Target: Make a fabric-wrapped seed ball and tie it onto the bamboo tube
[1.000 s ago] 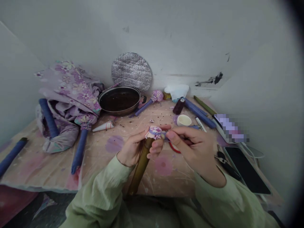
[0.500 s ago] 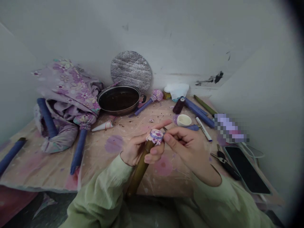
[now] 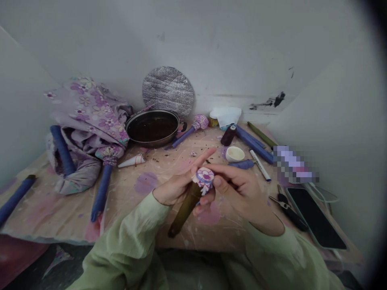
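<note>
My left hand (image 3: pixel 177 185) grips an olive-brown bamboo stick (image 3: pixel 184 211) near its top, with the index finger stretched out past it. A small floral cloth cap (image 3: pixel 204 180) in white, pink and purple covers the stick's upper end. My right hand (image 3: pixel 238 189) pinches that cap between thumb and fingers from the right. The cap's underside and part of the stick are hidden by my fingers. Pale green sleeves cover both forearms.
The table's speckled, pink-patterned cover (image 3: pixel 151 225) holds a dark pan (image 3: pixel 152 128), a floral cloth bundle (image 3: pixel 93 112), blue rods (image 3: pixel 254 149), a thread spool (image 3: pixel 228 135), a white cup (image 3: pixel 235 154), a marker (image 3: pixel 260 165), pliers (image 3: pixel 288 213) and a phone (image 3: pixel 316 217). Walls close the back and sides.
The cap and stick top have shifted right and slightly down, and the stick's lower end has swung up and right. My left index finger now points straighter toward the table's back.
</note>
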The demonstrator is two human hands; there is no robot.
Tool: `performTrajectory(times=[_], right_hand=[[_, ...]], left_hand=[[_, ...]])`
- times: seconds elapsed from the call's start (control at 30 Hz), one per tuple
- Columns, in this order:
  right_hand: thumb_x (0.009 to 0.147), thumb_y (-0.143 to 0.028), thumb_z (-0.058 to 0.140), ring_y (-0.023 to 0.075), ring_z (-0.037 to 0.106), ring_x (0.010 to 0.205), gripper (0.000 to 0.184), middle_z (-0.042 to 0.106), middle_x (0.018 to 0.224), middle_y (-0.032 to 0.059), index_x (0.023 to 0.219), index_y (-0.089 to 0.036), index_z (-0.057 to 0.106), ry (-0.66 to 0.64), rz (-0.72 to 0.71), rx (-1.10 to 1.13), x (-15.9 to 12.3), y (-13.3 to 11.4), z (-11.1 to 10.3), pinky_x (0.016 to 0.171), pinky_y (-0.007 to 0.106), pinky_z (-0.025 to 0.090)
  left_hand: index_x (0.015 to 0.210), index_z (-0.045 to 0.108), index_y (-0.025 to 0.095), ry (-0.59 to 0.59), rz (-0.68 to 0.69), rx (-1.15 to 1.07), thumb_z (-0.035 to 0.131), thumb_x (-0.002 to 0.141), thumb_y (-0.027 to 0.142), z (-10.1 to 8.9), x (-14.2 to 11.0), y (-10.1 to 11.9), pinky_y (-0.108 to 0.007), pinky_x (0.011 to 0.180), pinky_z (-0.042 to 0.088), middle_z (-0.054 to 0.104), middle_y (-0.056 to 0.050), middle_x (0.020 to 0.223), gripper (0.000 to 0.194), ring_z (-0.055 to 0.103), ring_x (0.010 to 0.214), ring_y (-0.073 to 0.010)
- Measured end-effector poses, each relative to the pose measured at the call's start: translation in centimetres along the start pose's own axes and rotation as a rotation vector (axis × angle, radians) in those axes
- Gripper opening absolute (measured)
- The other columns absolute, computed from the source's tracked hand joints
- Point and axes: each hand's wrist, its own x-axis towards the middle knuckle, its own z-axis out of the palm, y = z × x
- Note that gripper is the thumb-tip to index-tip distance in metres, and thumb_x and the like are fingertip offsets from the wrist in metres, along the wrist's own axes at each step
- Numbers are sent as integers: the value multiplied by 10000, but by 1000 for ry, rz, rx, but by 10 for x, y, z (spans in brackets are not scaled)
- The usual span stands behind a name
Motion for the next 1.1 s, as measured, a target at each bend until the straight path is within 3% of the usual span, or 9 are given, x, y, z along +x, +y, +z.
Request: performTrajectory(times=[0.1, 0.2, 0.33, 0.47, 0.53, 0.63, 0.77, 0.93, 1.1], right_hand=[[879, -372, 503, 127, 639, 504, 301, 666, 661, 9, 1127, -241, 611, -25, -3, 32, 0, -1, 0, 484, 229, 523], [874, -366, 513, 106, 589, 476, 277, 648, 658, 9, 1084, -217, 614, 75, -45, -51, 3, 3, -1, 446, 212, 492], [865, -369, 523, 98, 559, 481, 286, 629, 626, 8, 1045, -166, 613, 204, -69, -127, 8, 7, -1, 422, 201, 465], [843, -378, 551, 81, 516, 467, 313, 599, 606, -5, 1035, -138, 612, 242, -52, -156, 8, 5, 1, 398, 186, 412], [834, -383, 560, 71, 475, 464, 313, 561, 582, -16, 1005, -127, 617, 238, -40, -171, 9, 4, 0, 391, 178, 375], [813, -387, 588, 54, 398, 451, 299, 470, 540, -51, 960, -128, 620, 215, -29, -175, 13, 2, -4, 383, 173, 308], [789, -374, 621, 38, 334, 409, 223, 397, 497, -88, 860, -167, 580, 235, -27, -78, 20, -4, -10, 373, 168, 253], [772, -274, 616, 44, 405, 420, 158, 445, 502, -66, 672, -173, 549, 273, -90, 44, 26, -17, -12, 380, 164, 317], [782, -267, 607, 54, 428, 380, 135, 419, 464, -74, 689, -179, 564, 247, -39, 145, 27, -22, -10, 364, 171, 394]], left_hand=[[1449, 116, 303, 190, 16, 242, 312, 858, 621, -2, 1, -4, -228, 465, 449, 602, -9, 637, 699, 569, 488, -135], [1399, 275, 247, 389, 162, 390, 299, 817, 679, -1, -1, -10, -273, 569, 482, 631, -44, 736, 725, 595, 586, -152], [1200, 513, 174, 523, 356, 507, 555, 736, 619, 13, -4, -20, -254, 655, 450, 609, -66, 894, 644, 550, 726, -148], [932, 602, 167, 702, 370, 578, 563, 822, 435, 24, -1, -31, -215, 557, 355, 528, -3, 701, 292, 447, 620, -103], [841, 574, 167, 765, 407, 598, 503, 863, 423, 23, 3, -36, -221, 522, 315, 467, 22, 620, 266, 393, 552, -88], [776, 530, 163, 759, 428, 593, 484, 870, 442, 17, 7, -38, -221, 490, 283, 436, 33, 580, 298, 363, 511, -76], [768, 488, 163, 642, 372, 431, 458, 871, 485, 15, 12, -25, -199, 449, 284, 439, 30, 589, 339, 372, 486, -66], [796, 510, 144, 508, 272, 240, 493, 823, 548, 21, 18, -6, -165, 377, 252, 420, 41, 563, 404, 349, 422, -46], [728, 508, 135, 486, 257, 171, 534, 799, 538, 20, 22, 2, -151, 362, 255, 434, 32, 551, 411, 362, 418, -43]])
